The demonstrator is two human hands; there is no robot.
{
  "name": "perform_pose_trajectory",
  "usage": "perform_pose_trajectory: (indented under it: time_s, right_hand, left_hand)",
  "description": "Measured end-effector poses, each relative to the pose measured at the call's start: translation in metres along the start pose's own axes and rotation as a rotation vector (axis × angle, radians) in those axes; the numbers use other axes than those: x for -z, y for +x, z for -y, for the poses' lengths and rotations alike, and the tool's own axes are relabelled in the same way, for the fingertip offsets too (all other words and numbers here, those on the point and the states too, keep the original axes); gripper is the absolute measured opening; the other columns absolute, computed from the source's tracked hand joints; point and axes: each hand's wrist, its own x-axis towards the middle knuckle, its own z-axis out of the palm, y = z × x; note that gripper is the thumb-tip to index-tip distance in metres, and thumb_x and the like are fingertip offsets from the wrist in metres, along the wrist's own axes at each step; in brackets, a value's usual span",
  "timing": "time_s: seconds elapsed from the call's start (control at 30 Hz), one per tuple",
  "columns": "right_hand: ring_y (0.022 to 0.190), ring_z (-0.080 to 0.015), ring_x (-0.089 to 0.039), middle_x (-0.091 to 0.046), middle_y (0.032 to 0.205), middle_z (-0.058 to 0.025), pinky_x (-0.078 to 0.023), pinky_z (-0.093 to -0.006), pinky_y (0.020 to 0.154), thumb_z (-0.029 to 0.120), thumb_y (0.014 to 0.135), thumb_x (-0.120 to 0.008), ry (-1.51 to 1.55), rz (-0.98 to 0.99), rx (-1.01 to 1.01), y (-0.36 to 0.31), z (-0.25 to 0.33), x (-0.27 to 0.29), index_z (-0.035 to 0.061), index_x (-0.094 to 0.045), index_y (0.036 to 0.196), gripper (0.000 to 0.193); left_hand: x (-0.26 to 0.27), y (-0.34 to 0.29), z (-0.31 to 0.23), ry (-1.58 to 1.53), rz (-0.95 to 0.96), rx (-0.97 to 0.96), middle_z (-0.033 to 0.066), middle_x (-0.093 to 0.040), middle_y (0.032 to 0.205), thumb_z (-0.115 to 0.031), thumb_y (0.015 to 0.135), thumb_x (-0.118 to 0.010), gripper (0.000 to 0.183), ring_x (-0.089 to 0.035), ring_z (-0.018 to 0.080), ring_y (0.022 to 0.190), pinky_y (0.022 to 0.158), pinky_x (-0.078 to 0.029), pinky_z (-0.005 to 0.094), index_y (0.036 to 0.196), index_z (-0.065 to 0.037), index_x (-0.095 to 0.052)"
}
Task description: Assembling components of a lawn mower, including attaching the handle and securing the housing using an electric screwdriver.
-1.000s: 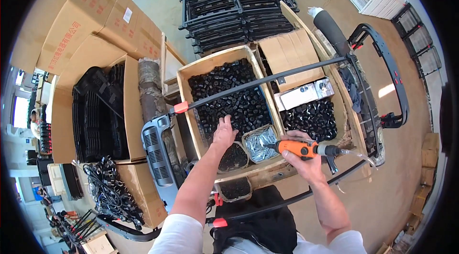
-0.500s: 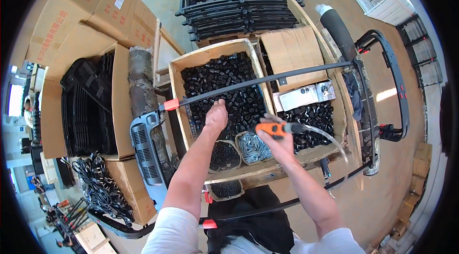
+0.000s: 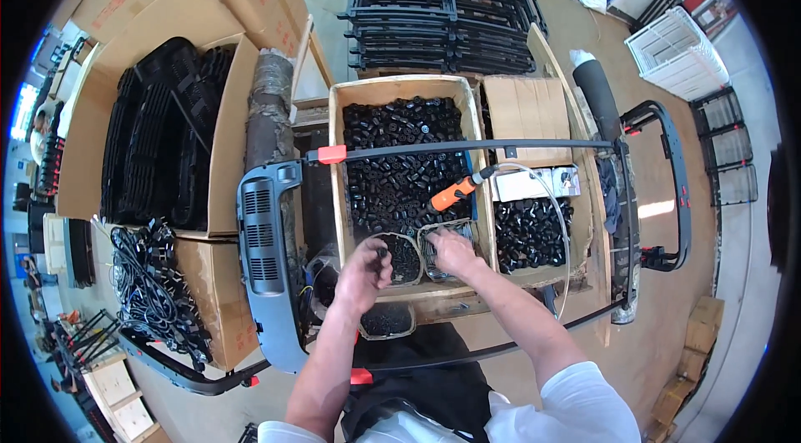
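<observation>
My left hand (image 3: 360, 276) is closed round a small black cylindrical part (image 3: 382, 252), in front of the wooden crate. Fingers bunched, my right hand (image 3: 455, 254) dips into a small tub of silver screws (image 3: 437, 273); what its fingertips pinch is hidden. An orange power screwdriver (image 3: 453, 193) with a clear hose lies on the heap of black cylindrical parts (image 3: 400, 180) filling the crate's left compartment. Beside the screws, a second tub holds tiny dark pieces (image 3: 400, 259). A long frame with a black rail (image 3: 467, 146) and grey end housing (image 3: 260, 234) spans the crate.
A third small tub (image 3: 388, 320) sits close to my body. More black parts (image 3: 534, 234) and a cardboard sheet (image 3: 526, 113) occupy the right compartment. Cartons with black panels (image 3: 158, 143) and cables (image 3: 154, 293) stand left; stacked black frames (image 3: 442, 9) lie beyond.
My right hand has let go of the screwdriver, now on the black parts, and moved into the screws. My left hand has come back from the heap with a black part. The view has shifted.
</observation>
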Motion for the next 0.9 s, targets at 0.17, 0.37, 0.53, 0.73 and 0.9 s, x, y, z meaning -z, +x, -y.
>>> perform_pose_trajectory:
  time_s: [0.17, 0.37, 0.53, 0.73, 0.9]
  right_hand:
    - [0.117, -0.0449, -0.067, -0.067, 0.128, -0.0283, -0.054, -0.0523, 0.102, 0.021, 0.089, -0.075, -0.042, 0.028, -0.056, 0.003, -0.006, -0.026, -0.0006, -0.061, 0.13, 0.049]
    - [0.107, -0.0464, -0.07, -0.075, 0.107, -0.027, -0.055, -0.0519, 0.096, 0.014, 0.088, -0.071, 0.183, -0.049, -0.049, -0.005, -0.026, -0.026, -0.0011, -0.069, 0.116, 0.032]
    - [0.091, -0.0152, -0.075, -0.078, 0.098, -0.012, -0.06, -0.0342, 0.076, 0.007, 0.094, -0.068, 0.598, -0.097, -0.27, -0.014, -0.011, -0.016, -0.0013, -0.072, 0.111, 0.019]
    - [0.082, -0.0148, -0.069, -0.074, 0.097, -0.0043, -0.053, -0.0297, 0.066, 0.016, 0.101, -0.072, 1.487, -0.12, -0.233, -0.039, 0.049, 0.005, 0.0053, -0.07, 0.114, 0.017]
    - [0.075, -0.01, -0.062, -0.068, 0.087, -0.0008, -0.049, -0.0253, 0.066, 0.016, 0.102, -0.071, 1.355, -0.036, -0.008, -0.064, 0.144, 0.009, 0.0057, -0.069, 0.111, 0.014]
  left_hand:
    - [0.02, -0.034, 0.01, 0.027, 0.035, -0.01, 0.0079, -0.07, 0.099, -0.013, 0.099, -0.055, 0.022, -0.063, 0.0179, 0.077, 0.062, -0.045, 0.0299, 0.12, -0.01, -0.058]
    - [0.033, -0.06, 0.013, 0.141, 0.012, 0.038, 0.008, -0.069, 0.097, -0.012, 0.099, -0.059, 0.02, -0.063, 0.0201, 0.076, 0.061, -0.046, 0.032, 0.118, -0.007, -0.058]
    - [0.043, -0.077, 0.014, 0.197, 0.046, -0.004, 0.0087, -0.07, 0.107, -0.015, 0.106, -0.059, 0.033, -0.066, 0.016, 0.084, 0.07, -0.052, 0.0291, 0.137, -0.002, -0.056]
    - [0.053, -0.094, 0.014, 0.211, 0.087, -0.036, 0.0037, -0.071, 0.11, -0.017, 0.108, -0.062, 0.032, -0.066, 0.0105, 0.088, 0.072, -0.053, 0.0241, 0.138, -0.005, -0.061]
    - [0.066, -0.111, 0.013, 0.243, 0.099, -0.09, 0.0048, -0.071, 0.11, -0.019, 0.109, -0.062, 0.035, -0.065, 0.0118, 0.088, 0.077, -0.054, 0.0254, 0.139, -0.003, -0.059]
